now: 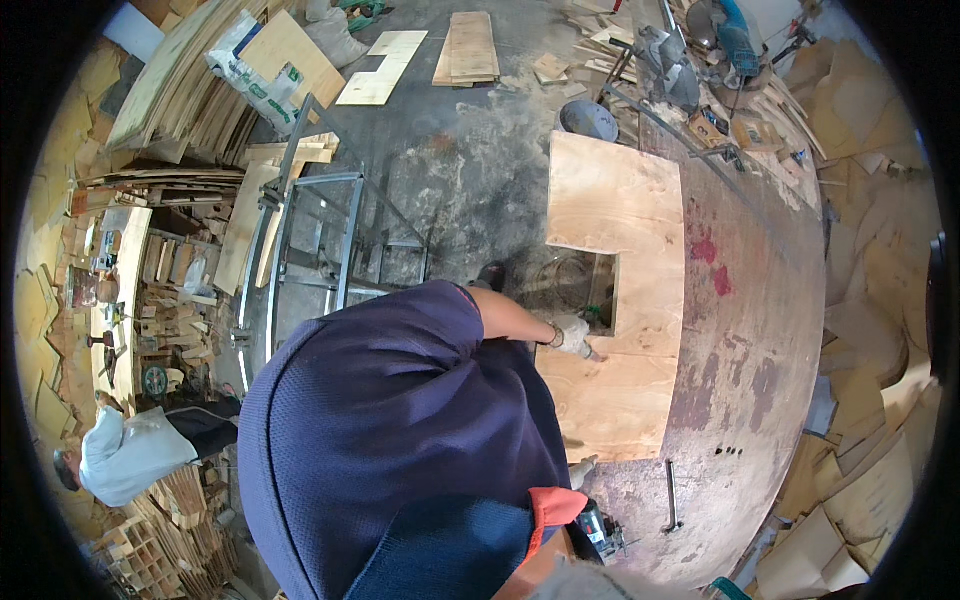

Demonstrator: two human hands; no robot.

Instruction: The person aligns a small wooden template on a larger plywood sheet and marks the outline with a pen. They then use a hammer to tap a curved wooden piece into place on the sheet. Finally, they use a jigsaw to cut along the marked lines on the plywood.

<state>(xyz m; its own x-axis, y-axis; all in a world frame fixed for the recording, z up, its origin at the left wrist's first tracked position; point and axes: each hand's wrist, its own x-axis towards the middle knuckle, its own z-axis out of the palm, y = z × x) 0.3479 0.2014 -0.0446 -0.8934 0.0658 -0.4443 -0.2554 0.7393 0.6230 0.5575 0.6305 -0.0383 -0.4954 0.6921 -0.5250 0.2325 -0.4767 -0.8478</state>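
A pale plywood panel (625,410) with a rectangular notch in its left side lies on a worn, reddish-stained tabletop (740,420). My left hand (572,336), in a light glove with bare fingertips, rests on the panel just below the notch, a finger stretched out onto the wood. At the panel's lower left corner, my right hand (582,471) is gloved too and touches or lies close to the edge. Its fingers are mostly hidden by my navy shirt. Below it lies a dark power tool (600,532), partly covered by my collar.
A metal bar (672,495) lies on the tabletop. A round bucket (588,120) stands beyond the panel, near a blue saw (737,45). At left are a metal frame (350,240), stacked boards (190,90) and another person (130,455) at a bench. Cut panels (385,65) lie on the floor.
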